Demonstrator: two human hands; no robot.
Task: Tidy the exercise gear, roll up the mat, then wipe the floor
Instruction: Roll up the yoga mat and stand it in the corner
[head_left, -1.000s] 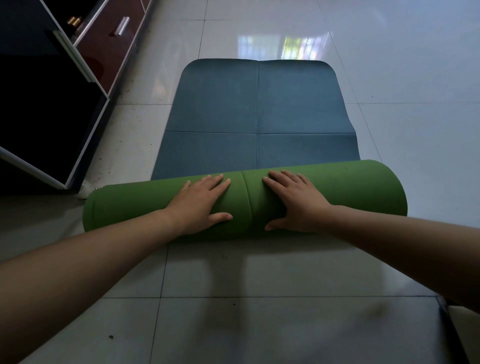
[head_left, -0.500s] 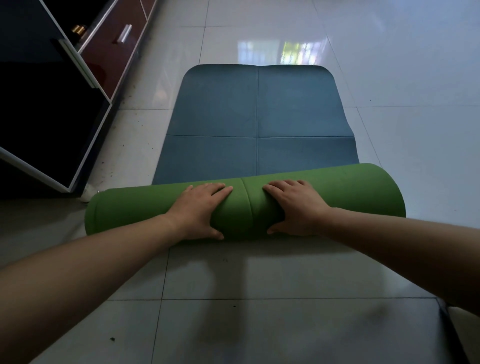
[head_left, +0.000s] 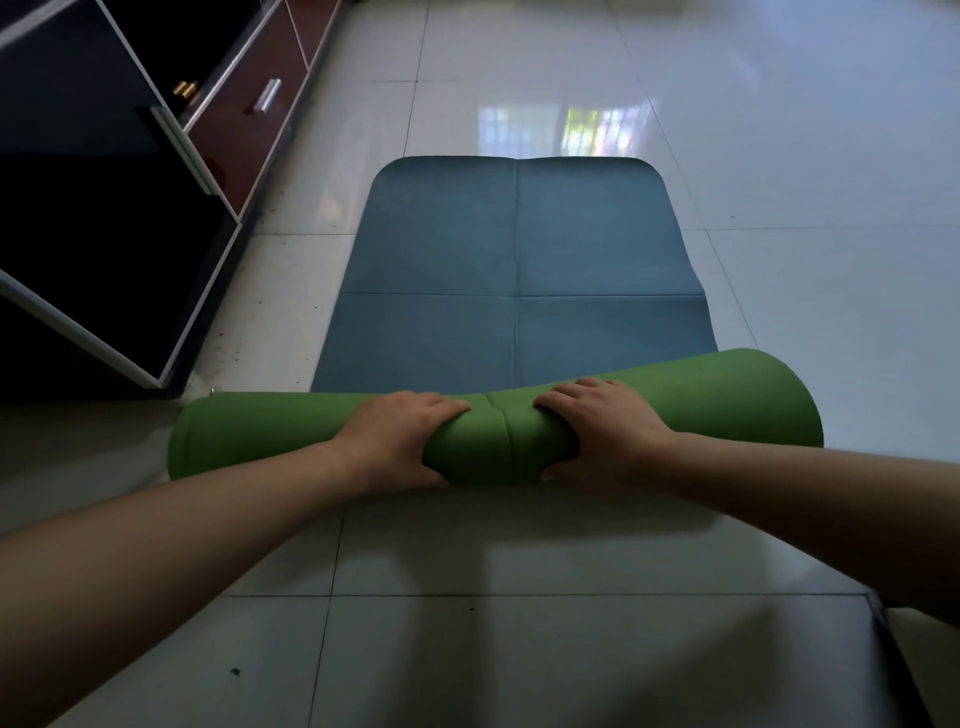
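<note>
An exercise mat lies on the tiled floor, green on the outside and blue on top. Its near part is a thick green roll (head_left: 727, 405) lying crosswise in front of me. The flat blue part (head_left: 519, 270) stretches away from the roll. My left hand (head_left: 395, 441) grips the roll left of its centre seam, fingers over the top and thumb underneath. My right hand (head_left: 608, 431) grips it just right of the seam in the same way. The roll dents between the two hands.
A dark cabinet (head_left: 104, 234) with a white-framed door and brown drawers (head_left: 249, 119) stands along the left, close to the roll's left end. Glossy white floor tiles (head_left: 805, 208) spread to the right and beyond the mat. Dirt specks dot the floor by the cabinet.
Both hands went from lying flat on the roll to clasping it, thumbs now tucked under. The roll has advanced slightly over the blue part and sags at the middle.
</note>
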